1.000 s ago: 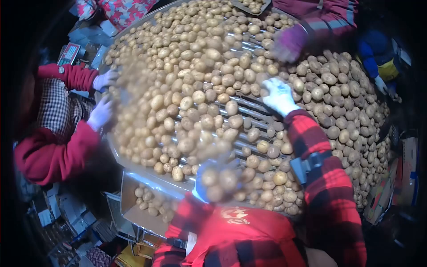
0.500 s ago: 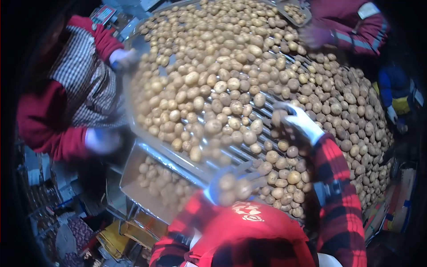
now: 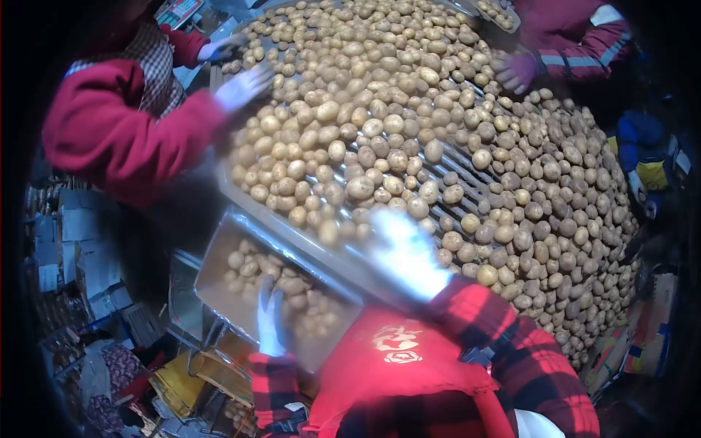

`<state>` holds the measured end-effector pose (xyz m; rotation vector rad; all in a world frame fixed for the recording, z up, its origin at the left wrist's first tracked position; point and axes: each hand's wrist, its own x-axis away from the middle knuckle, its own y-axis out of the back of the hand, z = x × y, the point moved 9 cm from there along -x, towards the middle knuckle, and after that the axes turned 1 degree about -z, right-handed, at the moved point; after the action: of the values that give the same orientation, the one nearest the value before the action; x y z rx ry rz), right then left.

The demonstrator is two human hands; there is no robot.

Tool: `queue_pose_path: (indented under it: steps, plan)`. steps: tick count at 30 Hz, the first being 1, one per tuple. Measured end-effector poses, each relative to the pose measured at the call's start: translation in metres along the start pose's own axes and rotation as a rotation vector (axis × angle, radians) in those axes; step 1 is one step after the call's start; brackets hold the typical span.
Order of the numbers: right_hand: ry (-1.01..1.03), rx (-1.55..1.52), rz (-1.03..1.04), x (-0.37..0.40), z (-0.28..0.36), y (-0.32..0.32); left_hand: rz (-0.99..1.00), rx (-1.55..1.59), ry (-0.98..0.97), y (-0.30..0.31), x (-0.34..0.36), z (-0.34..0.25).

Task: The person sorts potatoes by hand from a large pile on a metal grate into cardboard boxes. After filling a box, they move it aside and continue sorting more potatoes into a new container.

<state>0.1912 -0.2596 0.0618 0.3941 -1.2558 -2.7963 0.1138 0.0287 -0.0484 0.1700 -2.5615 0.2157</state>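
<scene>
My left hand (image 3: pixel 270 320), in a white and grey glove, is over the near side of a cardboard box (image 3: pixel 213 286) with potatoes (image 3: pixel 296 285) in it. Its fingers are stretched out, and I see nothing held in them. My right hand (image 3: pixel 405 252), in a white glove, is smeared by motion above the near metal rim (image 3: pixel 292 237) of the sorting table. Whether it holds anything is not visible. Potatoes (image 3: pixel 431 191) lie spread over the table's slatted rollers (image 3: pixel 467 166) beyond it.
Across on the left, a person in a red sleeve (image 3: pixel 157 146) reaches over the potatoes with gloved hands. Another person's gloved hand (image 3: pixel 517 71) rests at the far right side. A large potato heap (image 3: pixel 562 212) fills the right. Flattened cartons (image 3: pixel 650 325) stand at lower right.
My left hand has moved left to the box; the potatoes it held are no longer in it. My right hand has swung nearer and left from the rollers. The left co-worker has leaned in.
</scene>
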Motion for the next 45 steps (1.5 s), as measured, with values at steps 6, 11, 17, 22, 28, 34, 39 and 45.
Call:
queue_pose_path:
  steps: [6, 11, 17, 22, 28, 34, 39, 45]
  plan:
    - [-0.634, 0.457, 0.242, -0.007, -0.164, 0.005, 0.256, 0.157, -0.104, -0.079, -0.01, 0.013]
    - [-0.701, 0.096, 0.168, -0.021, -0.188, 0.023, 0.596, 0.391, 0.259, -0.198, 0.016, 0.0]
    - [-0.271, -0.592, 0.592, 0.011, -0.005, -0.003, 0.803, -0.041, 0.032, -0.188, 0.012, -0.02]
    - [0.003, 0.116, 0.106, -0.02, -0.04, 0.018, 0.329, -0.125, -0.194, -0.058, 0.014, -0.007]
    - [0.314, 0.341, 0.359, 0.037, -0.064, -0.048, -0.32, -0.291, -0.25, 0.02, -0.002, -0.009]
    - [0.004, 0.606, -0.115, -0.044, -0.123, -0.003, -0.065, -0.691, -0.79, -0.101, -0.038, -0.071]
    - [0.305, 0.475, 0.198, 0.001, -0.113, -0.033, -0.083, -1.057, -0.895, -0.151, -0.097, -0.068]
    - [0.273, 0.67, 0.113, -0.089, -0.171, -0.011, -0.136, -1.255, -0.801, -0.158, -0.108, -0.058]
